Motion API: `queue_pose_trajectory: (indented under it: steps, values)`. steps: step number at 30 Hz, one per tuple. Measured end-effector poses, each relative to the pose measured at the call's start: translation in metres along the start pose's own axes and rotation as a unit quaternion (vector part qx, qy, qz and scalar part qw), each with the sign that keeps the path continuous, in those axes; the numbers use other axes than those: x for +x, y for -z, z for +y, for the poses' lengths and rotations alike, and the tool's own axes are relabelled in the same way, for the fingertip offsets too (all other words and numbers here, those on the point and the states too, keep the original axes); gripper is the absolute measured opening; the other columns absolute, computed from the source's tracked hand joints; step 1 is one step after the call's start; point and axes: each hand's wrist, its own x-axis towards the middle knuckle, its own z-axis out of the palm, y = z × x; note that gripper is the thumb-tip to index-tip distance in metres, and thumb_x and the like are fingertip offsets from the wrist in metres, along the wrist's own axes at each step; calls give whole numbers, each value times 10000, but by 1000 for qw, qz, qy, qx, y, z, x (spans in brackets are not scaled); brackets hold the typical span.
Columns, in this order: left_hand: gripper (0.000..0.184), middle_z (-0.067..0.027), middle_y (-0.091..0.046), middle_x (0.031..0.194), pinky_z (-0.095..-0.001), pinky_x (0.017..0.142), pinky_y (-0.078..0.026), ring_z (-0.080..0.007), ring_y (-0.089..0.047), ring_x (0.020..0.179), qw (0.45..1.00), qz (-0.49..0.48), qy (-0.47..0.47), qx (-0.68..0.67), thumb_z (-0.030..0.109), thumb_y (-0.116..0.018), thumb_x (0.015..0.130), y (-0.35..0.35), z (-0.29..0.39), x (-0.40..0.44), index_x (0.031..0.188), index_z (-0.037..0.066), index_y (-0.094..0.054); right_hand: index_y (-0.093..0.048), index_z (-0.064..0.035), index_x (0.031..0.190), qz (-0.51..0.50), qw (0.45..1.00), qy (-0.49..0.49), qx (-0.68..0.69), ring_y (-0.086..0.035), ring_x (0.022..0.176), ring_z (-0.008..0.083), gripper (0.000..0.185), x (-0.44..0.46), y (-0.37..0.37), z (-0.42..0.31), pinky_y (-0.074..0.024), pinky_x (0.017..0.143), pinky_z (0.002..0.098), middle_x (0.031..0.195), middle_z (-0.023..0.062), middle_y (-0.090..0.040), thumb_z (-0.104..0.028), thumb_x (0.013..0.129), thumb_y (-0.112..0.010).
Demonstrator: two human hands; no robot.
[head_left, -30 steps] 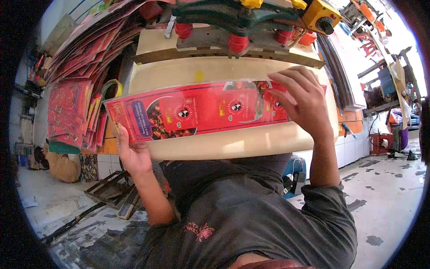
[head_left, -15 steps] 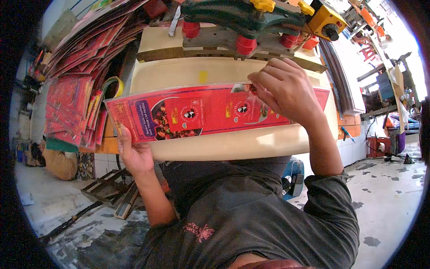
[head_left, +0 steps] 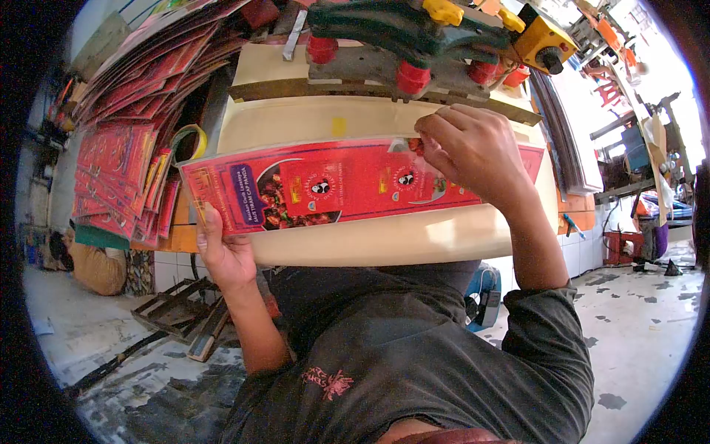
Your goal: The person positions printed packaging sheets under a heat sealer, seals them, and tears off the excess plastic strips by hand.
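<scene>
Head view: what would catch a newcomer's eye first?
Probably the long red strip, with the left hand at its left end and the right hand over its right part. Next, the heap of red sheets on the left, then the green machine with its yellow box beyond the strip.

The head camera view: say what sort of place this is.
Probably a small print-finishing workshop: a heavy press-like machine with a yellow control box stands behind the work surface, and stacked red printed sheets lie at the left.
</scene>
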Motion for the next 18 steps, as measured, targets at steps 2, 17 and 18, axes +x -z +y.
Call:
queue_pose_trajectory:
  steps: [2,17,18]
  values:
    - [349,-134,-689,1267,-355,898,-622,-207,-713,1078,1000,-4,2,3,152,-613,1031,3,-1,0,1351,14,-581,-652,-86,899,27,1000,1,8,-663,726,274,165,0,-3,0,-528,642,401,823,61,-674,-147,780,-749]
    - [363,-109,-703,1236,-403,939,-587,-219,-704,1079,999,-17,22,27,195,-663,1004,-28,-9,-6,1317,18,-610,-732,-74,1054,6,996,-4,93,-684,876,321,188,20,16,-21,-529,790,437,884,114,-710,-167,892,-704]
    - [346,-109,-709,1220,-410,927,-593,-220,-710,1062,999,-20,13,34,184,-669,999,-34,-9,-6,1298,15,-625,-735,-69,1079,23,994,17,101,-684,863,323,200,25,15,-25,-531,775,435,883,113,-710,-171,909,-706]
